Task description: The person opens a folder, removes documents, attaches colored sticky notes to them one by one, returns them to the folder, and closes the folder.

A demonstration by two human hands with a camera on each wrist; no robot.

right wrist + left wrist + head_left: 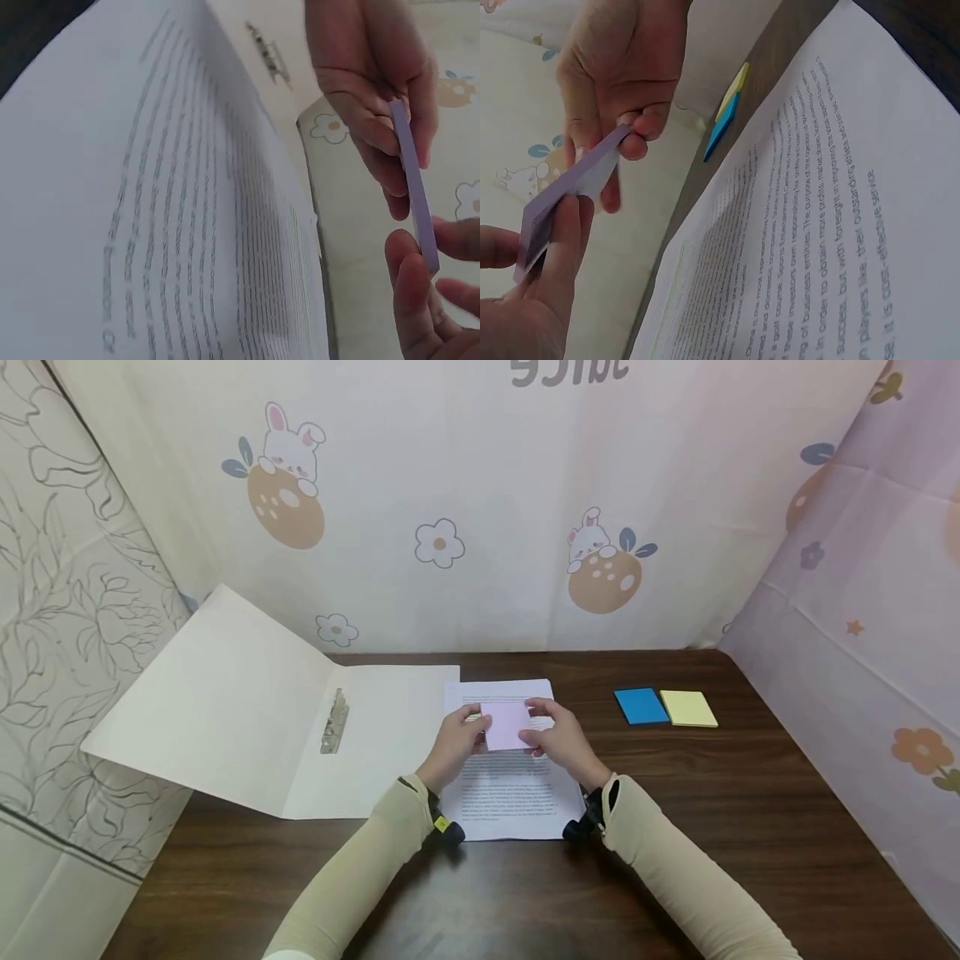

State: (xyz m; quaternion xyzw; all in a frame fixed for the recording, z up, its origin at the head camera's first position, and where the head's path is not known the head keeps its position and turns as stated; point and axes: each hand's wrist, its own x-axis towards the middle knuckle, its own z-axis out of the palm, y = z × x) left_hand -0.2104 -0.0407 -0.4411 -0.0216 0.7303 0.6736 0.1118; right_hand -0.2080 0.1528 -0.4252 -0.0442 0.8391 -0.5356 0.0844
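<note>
Both hands hold a lilac sticky note pad [507, 727] above a stack of printed paper [510, 802]. My left hand [452, 745] pinches its left edge between thumb and fingers. At the opposite edge, my right hand [566, 745] grips it the same way. Seen from the left wrist, the pad [570, 187] is tilted and its thick side shows. The right wrist view has the pad [414, 184] nearly edge-on, raised off the printed sheets [172, 187].
To the left lies an open white folder [397, 710] with a metal clip [335, 722], its cover raised against the wall. A blue sticky note pad [641, 706] and a yellow one [688, 708] sit at the right on the dark wooden table [675, 827]. Patterned curtains enclose the back and right.
</note>
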